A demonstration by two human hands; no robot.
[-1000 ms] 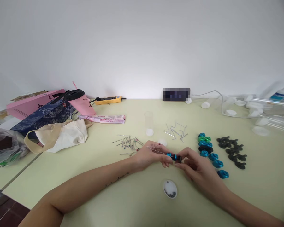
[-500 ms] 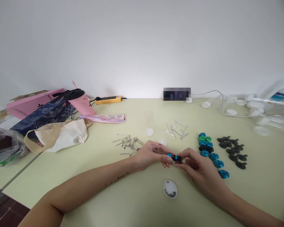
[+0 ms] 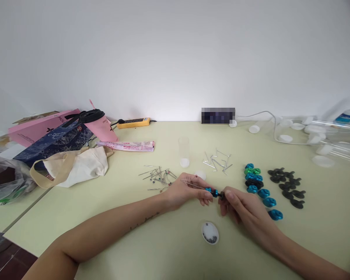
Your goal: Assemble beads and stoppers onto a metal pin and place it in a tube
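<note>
My left hand (image 3: 189,190) is closed on a small blue and black assembly (image 3: 212,192) with thin metal rods that run back over the palm. At its right end, my right hand (image 3: 240,204) pinches a black piece (image 3: 221,195), partly covered by the fingers. Below the hands lies a small white dish (image 3: 210,233) holding tiny dark metal parts. Thin metal pins with coloured ends (image 3: 160,177) are scattered left of my left hand. Blue knob-like parts (image 3: 263,193), with a green pair (image 3: 252,171) and a black one (image 3: 253,183), line up right of my right hand.
Black winged pieces (image 3: 291,186) lie at the right. Bent metal rods (image 3: 218,160) and a clear tube (image 3: 184,151) sit behind the hands. A pink cup (image 3: 100,126), a cloth bag (image 3: 84,167) and a yellow power strip (image 3: 133,123) occupy the left and back.
My right hand has turned, its fingers now wrapped further over the black end piece. The left hand keeps its hold almost unmoved.
</note>
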